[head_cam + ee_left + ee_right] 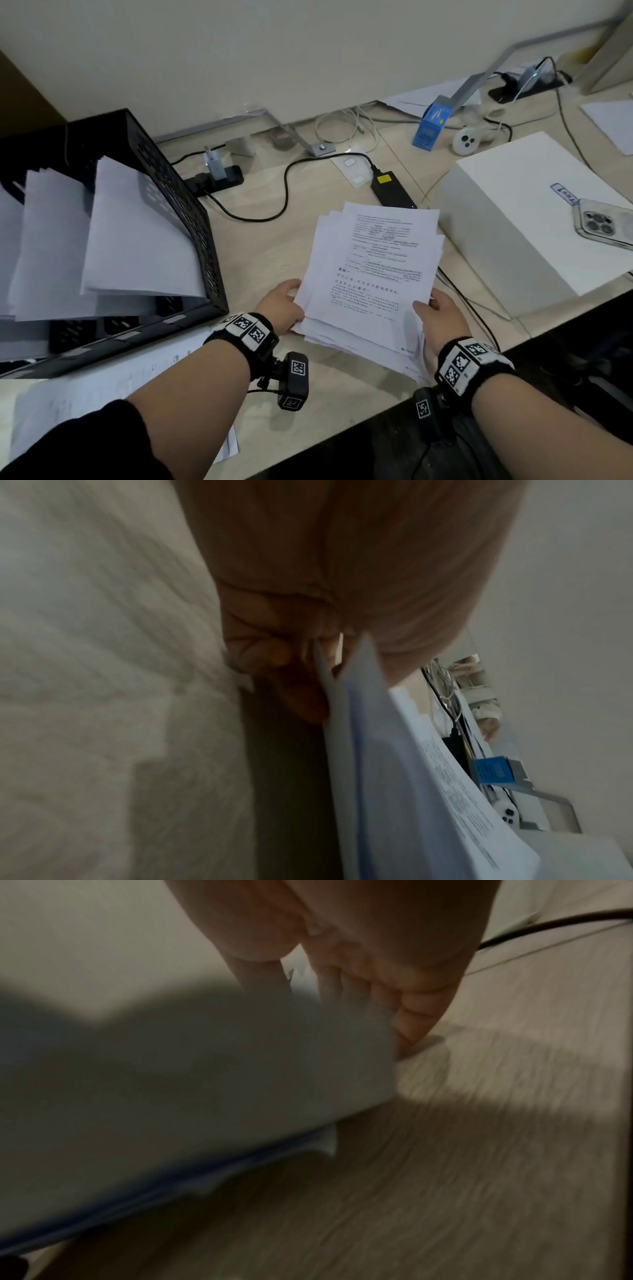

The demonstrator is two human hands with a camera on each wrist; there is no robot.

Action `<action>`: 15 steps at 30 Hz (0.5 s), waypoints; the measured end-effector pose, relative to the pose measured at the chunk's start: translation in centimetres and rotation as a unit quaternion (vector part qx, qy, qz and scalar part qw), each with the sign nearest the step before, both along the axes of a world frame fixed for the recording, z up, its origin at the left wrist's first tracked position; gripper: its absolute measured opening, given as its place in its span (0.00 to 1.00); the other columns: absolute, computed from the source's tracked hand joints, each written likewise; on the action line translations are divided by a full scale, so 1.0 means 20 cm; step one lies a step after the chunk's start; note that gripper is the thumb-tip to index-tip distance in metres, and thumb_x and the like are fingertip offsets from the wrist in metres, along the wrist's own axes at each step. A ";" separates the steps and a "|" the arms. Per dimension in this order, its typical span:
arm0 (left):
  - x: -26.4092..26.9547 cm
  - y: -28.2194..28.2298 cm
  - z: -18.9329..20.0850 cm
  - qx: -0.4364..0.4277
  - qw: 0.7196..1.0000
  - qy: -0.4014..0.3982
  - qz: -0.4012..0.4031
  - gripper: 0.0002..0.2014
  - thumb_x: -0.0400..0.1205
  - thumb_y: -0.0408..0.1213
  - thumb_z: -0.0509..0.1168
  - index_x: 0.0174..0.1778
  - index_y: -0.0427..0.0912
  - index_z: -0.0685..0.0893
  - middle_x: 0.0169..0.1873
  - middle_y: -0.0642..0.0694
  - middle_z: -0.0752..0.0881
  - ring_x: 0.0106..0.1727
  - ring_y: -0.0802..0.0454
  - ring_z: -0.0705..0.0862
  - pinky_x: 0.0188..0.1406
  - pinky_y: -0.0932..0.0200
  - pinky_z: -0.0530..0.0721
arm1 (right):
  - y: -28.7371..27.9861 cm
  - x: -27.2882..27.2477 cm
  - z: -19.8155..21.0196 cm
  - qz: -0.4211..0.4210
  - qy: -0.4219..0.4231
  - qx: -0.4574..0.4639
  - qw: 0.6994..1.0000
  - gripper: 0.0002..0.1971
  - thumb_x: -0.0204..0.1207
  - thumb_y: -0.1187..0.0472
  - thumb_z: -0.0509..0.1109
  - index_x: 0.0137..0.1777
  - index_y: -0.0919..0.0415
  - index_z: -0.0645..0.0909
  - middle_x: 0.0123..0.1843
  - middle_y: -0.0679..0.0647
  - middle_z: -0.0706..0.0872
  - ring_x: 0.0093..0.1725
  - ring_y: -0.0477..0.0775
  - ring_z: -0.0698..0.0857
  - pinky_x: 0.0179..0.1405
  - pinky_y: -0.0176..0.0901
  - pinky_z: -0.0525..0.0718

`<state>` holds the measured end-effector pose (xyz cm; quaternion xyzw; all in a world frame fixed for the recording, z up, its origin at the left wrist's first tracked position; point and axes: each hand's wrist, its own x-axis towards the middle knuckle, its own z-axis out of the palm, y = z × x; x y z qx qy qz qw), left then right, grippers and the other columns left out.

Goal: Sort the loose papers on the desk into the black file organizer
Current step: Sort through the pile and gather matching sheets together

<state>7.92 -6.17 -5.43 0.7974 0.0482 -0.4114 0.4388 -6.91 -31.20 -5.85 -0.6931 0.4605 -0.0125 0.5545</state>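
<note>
Paper stack [371, 274] being gripped by left hand [282, 305] and right hand [442, 317]; black file organizer [191, 219] being partly filled; sorting judged unfinished.

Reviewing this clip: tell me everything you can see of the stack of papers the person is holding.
The stack of papers is a loose, fanned sheaf of white sheets with uneven edges. The top sheet carries printed text and table-like blocks, too small to read. The left hand grips its near left edge and the right hand its near right edge. It tilts away from the person over the pale wood-look desk, right of the black file organizer.
</note>
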 end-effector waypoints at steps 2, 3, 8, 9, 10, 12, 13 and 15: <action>-0.02 -0.01 0.03 -0.016 0.998 0.057 0.015 0.25 0.75 0.22 0.61 0.67 0.47 0.78 0.45 0.37 0.86 0.36 0.43 0.83 0.31 0.59 0.80 | 0.01 0.01 0.00 0.034 -0.002 -0.004 0.999 0.15 0.79 0.63 0.66 0.61 0.48 0.85 0.50 0.44 0.92 0.51 0.52 0.90 0.49 0.46 0.86; -0.03 -0.01 0.04 -0.024 0.996 0.079 0.023 0.19 0.73 0.27 0.62 0.60 0.43 0.81 0.39 0.38 0.84 0.32 0.45 0.81 0.34 0.55 0.77 | 0.01 0.01 0.00 0.058 0.000 -0.003 0.998 0.14 0.79 0.64 0.65 0.58 0.48 0.86 0.49 0.45 0.93 0.50 0.54 0.90 0.48 0.45 0.86; 0.01 -0.04 0.00 -0.015 0.987 0.108 0.119 0.41 0.73 0.68 0.64 0.73 0.38 0.82 0.65 0.38 0.88 0.65 0.38 0.86 0.73 0.41 0.79 | 0.04 0.03 0.03 0.176 0.002 -0.008 0.984 0.15 0.74 0.54 0.64 0.52 0.59 0.88 0.51 0.67 0.89 0.53 0.71 0.86 0.56 0.57 0.87; 0.02 -0.04 -0.02 -0.006 0.987 0.104 0.126 0.51 0.67 0.77 0.62 0.77 0.42 0.80 0.72 0.40 0.84 0.71 0.38 0.82 0.77 0.39 0.75 | 0.04 0.03 0.03 0.183 0.000 0.001 0.983 0.13 0.76 0.56 0.65 0.52 0.57 0.89 0.50 0.64 0.91 0.53 0.67 0.88 0.56 0.50 0.87; 0.04 -0.04 -0.06 -0.010 0.985 0.104 0.138 0.58 0.60 0.83 0.60 0.78 0.44 0.79 0.75 0.41 0.81 0.74 0.38 0.80 0.79 0.39 0.73 | 0.05 0.02 0.03 0.185 0.000 0.007 0.983 0.12 0.79 0.59 0.65 0.52 0.53 0.91 0.49 0.57 0.93 0.53 0.61 0.89 0.52 0.39 0.87; 0.06 -0.02 -0.15 -0.024 0.975 0.148 0.162 0.64 0.51 0.90 0.59 0.74 0.47 0.83 0.73 0.41 0.83 0.70 0.35 0.83 0.76 0.36 0.75 | 0.05 0.01 0.05 0.185 -0.003 0.013 0.983 0.13 0.82 0.63 0.65 0.52 0.49 0.91 0.48 0.47 0.94 0.52 0.53 0.90 0.41 0.27 0.82; 0.06 0.00 -0.19 -0.043 0.967 0.181 0.172 0.62 0.50 0.90 0.60 0.72 0.49 0.85 0.70 0.39 0.85 0.67 0.32 0.85 0.73 0.32 0.77 | 0.05 0.00 0.05 0.187 -0.003 0.013 0.982 0.13 0.83 0.63 0.65 0.52 0.49 0.91 0.48 0.47 0.95 0.52 0.54 0.90 0.40 0.27 0.82; 0.03 0.03 -0.19 -0.065 0.961 0.206 0.175 0.51 0.59 0.85 0.64 0.67 0.48 0.88 0.64 0.38 0.89 0.65 0.29 0.87 0.70 0.29 0.80 | 0.04 -0.01 0.06 0.190 -0.011 0.013 0.982 0.13 0.83 0.62 0.65 0.52 0.48 0.91 0.48 0.48 0.94 0.52 0.57 0.90 0.43 0.34 0.83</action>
